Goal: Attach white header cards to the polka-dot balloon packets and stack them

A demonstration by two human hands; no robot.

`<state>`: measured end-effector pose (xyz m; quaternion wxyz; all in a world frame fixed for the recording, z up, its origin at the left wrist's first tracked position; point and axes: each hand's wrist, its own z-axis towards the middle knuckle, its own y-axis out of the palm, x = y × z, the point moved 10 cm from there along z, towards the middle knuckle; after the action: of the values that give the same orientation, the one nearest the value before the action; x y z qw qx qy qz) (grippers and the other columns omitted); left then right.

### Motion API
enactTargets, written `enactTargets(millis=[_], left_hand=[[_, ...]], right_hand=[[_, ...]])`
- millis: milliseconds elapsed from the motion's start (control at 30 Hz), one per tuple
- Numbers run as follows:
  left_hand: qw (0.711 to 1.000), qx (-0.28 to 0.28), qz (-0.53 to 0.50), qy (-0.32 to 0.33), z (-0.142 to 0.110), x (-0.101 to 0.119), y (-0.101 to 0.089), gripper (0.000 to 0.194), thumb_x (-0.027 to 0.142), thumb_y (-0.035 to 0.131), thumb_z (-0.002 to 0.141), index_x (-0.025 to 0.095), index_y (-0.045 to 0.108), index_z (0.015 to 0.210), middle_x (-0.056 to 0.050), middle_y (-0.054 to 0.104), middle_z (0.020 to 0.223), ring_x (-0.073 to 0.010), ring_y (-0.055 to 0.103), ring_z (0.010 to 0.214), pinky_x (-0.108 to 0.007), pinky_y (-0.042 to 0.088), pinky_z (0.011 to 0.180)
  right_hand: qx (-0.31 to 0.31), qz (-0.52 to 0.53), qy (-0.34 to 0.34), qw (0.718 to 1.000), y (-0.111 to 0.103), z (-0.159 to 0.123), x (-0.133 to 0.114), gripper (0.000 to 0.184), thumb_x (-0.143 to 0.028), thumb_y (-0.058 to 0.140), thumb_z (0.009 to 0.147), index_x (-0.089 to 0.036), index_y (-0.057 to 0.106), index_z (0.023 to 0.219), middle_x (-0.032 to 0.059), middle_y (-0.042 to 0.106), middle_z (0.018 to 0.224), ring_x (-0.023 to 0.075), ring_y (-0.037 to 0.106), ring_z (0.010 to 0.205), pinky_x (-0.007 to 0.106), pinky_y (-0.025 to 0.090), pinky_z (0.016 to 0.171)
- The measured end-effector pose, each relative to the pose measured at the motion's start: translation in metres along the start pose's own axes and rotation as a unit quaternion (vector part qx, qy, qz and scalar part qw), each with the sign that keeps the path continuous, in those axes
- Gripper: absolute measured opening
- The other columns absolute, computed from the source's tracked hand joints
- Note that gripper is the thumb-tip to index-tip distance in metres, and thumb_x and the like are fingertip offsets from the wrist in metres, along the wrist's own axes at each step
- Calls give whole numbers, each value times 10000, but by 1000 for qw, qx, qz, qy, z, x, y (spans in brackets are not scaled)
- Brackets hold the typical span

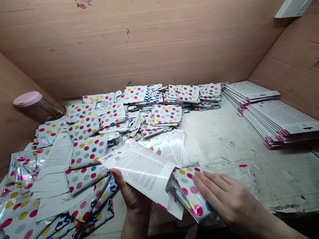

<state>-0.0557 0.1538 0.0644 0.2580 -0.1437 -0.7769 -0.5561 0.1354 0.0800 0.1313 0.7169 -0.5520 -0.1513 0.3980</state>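
Note:
My left hand [131, 191] grips a white printed card [139, 174] with a barcode at its far corner. Its thumb lies on the card's front, and one fingertip shows past the card's top edge. My right hand [228, 201] lies with its fingers flat across a glossy polka-dot packet [189, 191], which meets the card's lower end. The right thumb is hidden. The packet's lower part is partly covered by the card's folded flap.
Loose polka-dot packets and white cards [111, 118] heap across the back and left of the scuffed white table [247, 186]. Stacked white cards [280, 123] stand at right. A pink-lidded jar [36, 106] sits back left, and plywood walls surround the table.

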Motion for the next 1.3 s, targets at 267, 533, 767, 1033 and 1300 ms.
enactTargets(millis=[267, 533, 767, 1033, 1300], left_hand=[[998, -5, 24, -54, -17, -28, 2, 842, 793, 546, 690, 229, 558, 1316, -119, 664, 1213, -380, 562, 1196, -472, 486, 970], [999, 13, 17, -28, -14, -22, 9, 773, 769, 545, 718, 216, 614, 1254, -113, 700, 1128, -375, 602, 1136, -462, 499, 950], [1000, 24, 0, -19, -14, -10, 3, 759, 776, 481, 756, 226, 603, 1265, -98, 686, 1176, -358, 547, 1220, -456, 467, 998], [966, -55, -25, -251, -56, -81, 11, 814, 750, 480, 759, 128, 573, 1276, -180, 658, 1196, -414, 524, 1230, -559, 409, 1017], [959, -101, -42, -263, -40, -73, -4, 804, 711, 477, 778, 113, 529, 1314, -171, 640, 1241, -407, 517, 1237, -564, 384, 1042]], right_hand=[[-28, -138, 101, 985, 30, 30, -28, 513, -25, 363, 793, 18, 568, 1262, 256, 673, 929, 310, 621, 748, 433, 501, 590], [14, -55, 221, 974, 39, 29, -27, 505, -38, 378, 822, -70, 554, 1295, 207, 680, 858, 293, 623, 697, 415, 515, 575], [-54, 197, 42, 978, 29, -1, -48, 790, -85, 471, 825, -201, 148, 1537, 117, 303, 1546, 295, 333, 1399, 452, 382, 1095], [-4, 291, 142, 946, 89, 28, -37, 508, -105, 496, 854, -236, 541, 1342, 90, 611, 1287, 310, 483, 1281, 494, 385, 1088], [-82, 170, 158, 969, 94, 13, -48, 478, -218, 475, 890, -147, 487, 1362, 159, 610, 1229, 316, 539, 1167, 510, 461, 1001]])
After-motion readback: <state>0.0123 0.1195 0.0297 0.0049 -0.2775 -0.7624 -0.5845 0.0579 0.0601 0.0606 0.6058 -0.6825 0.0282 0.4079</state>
